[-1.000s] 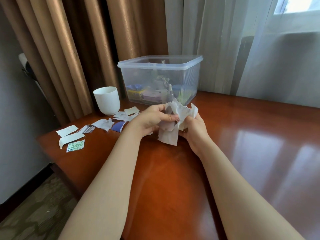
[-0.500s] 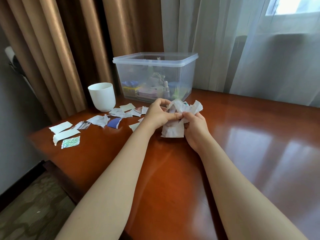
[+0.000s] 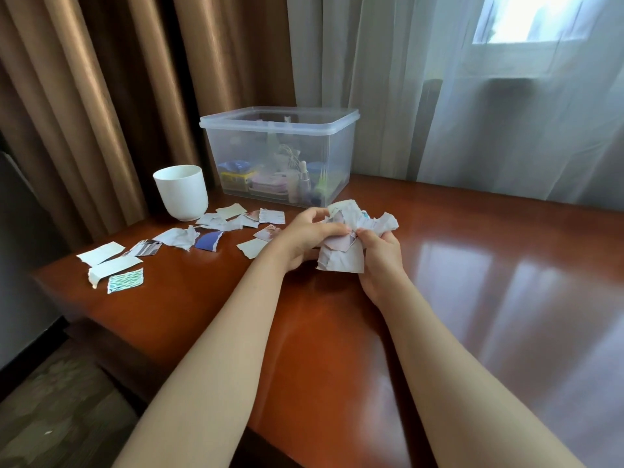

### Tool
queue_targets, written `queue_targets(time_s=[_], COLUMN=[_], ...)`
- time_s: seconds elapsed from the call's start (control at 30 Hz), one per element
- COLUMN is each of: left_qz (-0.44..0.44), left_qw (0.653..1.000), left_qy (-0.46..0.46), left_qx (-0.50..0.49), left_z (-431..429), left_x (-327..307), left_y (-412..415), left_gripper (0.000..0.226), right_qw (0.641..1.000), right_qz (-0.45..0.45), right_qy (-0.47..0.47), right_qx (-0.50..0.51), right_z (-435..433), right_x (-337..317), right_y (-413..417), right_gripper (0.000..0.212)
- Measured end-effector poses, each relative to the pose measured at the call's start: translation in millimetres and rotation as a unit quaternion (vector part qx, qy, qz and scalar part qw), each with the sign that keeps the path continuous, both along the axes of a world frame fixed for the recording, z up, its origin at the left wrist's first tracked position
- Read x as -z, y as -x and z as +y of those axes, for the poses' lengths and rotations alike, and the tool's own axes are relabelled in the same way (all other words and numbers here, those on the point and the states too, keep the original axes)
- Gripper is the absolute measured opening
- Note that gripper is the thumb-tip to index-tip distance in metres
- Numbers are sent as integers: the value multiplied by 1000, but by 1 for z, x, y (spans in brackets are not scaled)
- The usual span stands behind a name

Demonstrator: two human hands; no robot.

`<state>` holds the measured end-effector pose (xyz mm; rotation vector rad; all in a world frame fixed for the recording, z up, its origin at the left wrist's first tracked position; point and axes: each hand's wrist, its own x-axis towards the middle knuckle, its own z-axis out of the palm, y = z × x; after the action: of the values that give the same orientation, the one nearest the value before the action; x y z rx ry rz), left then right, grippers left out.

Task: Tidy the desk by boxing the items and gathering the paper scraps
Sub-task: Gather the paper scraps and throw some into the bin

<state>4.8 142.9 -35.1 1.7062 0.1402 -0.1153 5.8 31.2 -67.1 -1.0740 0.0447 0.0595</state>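
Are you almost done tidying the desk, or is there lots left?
About halfway, I'd say. Done: small items sit inside the clear box. In hand: the left hand and right hand both hold a crumpled bunch of scraps. Left: many loose scraps lie on the desk near the white cup, waiting to be gathered.

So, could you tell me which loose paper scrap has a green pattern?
The scrap nearest the desk's left corner, beside a plain white strip; no other shows green.
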Motion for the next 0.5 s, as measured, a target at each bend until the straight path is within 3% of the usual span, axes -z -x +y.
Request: queue_targets(time_s=[0.2,0.33,0.5], left_qz=[6,6,0], left_qw=[999,997,994], left_qy=[3,14,9], left_qx=[33,71,109], left_z=[-19,-32,-49], left_x=[0,-4,-1], left_y=[20,42,62], left_gripper=[49,14,14], right_qw=[1000,998,994], right_qz=[0,-7,-8], right_qy=[0,19,41], right_qx=[30,55,96], right_z=[-20,-36,-57], right_x=[1,0,-2], right_y=[26,43,67], right_gripper=[39,36,23])
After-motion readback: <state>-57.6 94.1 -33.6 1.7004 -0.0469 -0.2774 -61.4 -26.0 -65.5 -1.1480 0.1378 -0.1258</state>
